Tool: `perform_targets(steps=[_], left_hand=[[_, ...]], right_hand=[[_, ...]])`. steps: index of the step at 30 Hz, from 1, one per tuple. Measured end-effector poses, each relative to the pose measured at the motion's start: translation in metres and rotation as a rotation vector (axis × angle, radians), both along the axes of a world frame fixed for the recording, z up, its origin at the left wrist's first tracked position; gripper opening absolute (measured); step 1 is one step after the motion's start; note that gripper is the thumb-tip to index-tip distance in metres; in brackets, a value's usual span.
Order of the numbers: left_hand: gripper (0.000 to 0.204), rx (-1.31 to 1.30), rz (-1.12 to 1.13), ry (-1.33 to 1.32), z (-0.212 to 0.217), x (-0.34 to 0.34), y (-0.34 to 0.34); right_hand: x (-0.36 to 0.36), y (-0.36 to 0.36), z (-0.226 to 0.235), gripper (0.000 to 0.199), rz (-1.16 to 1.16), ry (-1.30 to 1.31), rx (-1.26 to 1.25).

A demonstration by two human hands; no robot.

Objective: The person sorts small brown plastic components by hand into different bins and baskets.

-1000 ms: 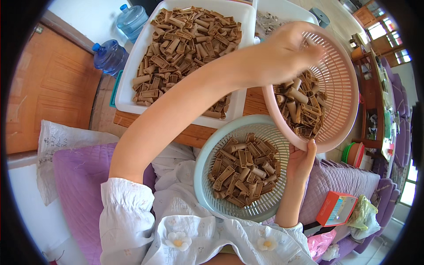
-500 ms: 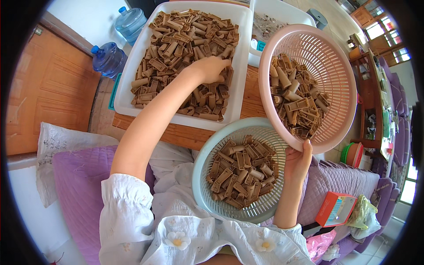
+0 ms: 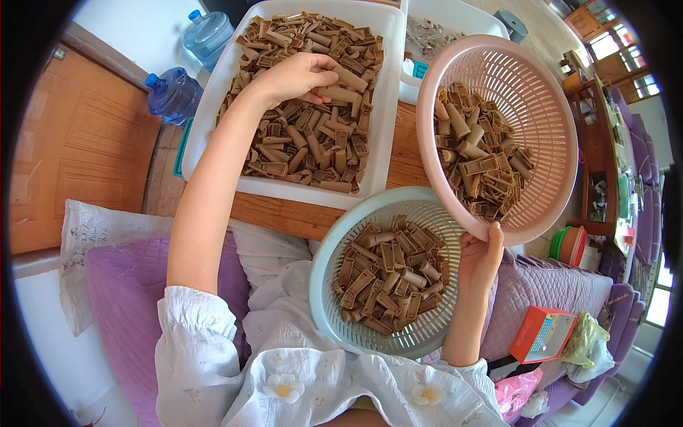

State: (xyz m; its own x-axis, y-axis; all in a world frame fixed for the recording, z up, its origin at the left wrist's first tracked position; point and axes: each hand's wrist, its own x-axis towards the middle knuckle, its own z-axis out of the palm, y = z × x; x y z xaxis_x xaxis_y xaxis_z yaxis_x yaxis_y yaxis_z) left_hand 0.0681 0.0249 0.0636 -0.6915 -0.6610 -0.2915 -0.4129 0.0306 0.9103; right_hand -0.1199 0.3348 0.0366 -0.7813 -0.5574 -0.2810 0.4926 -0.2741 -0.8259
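Over the white tray (image 3: pixel 383 142) at the far left, I see the left hand (image 3: pixel 300 78) reaching among a heap of brown pieces (image 3: pixel 306 146), many of them hollow and trough-shaped. Its fingers curl close to the heap; whether that grip holds a piece or merely touches one, I cannot tell from my remote seat. On the right, the right hand (image 3: pixel 482 262) grips the near rim of a pink basket (image 3: pixel 541 107), thumb over the edge. That basket carries more of the brown pieces, gathered toward its left side, with the slotted right wall bare. Nearer to me, a pale green basket (image 3: pixel 322 285) contains another mound of them; the pink rim overlaps it in my view (I can't judge whether the two touch). A wooden tabletop (image 3: pixel 284 216) bears the tray. Two blue water bottles (image 3: pixel 174 98) stand left of the tray, and a white tub (image 3: pixel 455 13) is just right of its far end.
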Motion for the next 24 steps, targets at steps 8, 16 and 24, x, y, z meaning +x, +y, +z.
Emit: perform_targets(steps=[8,16,24], left_hand=[[0.023,-0.268,-0.21,0.269,0.066,-0.045,0.067],[0.039,-0.504,-0.512,0.086,0.085,-0.058,0.121],[0.029,-0.164,-0.852,0.053,0.054,-0.014,0.11]], right_hand=[[0.004,-0.002,0.003,0.01,-0.003,0.013,0.006],[-0.002,0.0,-0.005,0.011,0.025,0.022,-0.022],[0.0,0.001,-0.001,0.012,0.05,0.036,-0.028]])
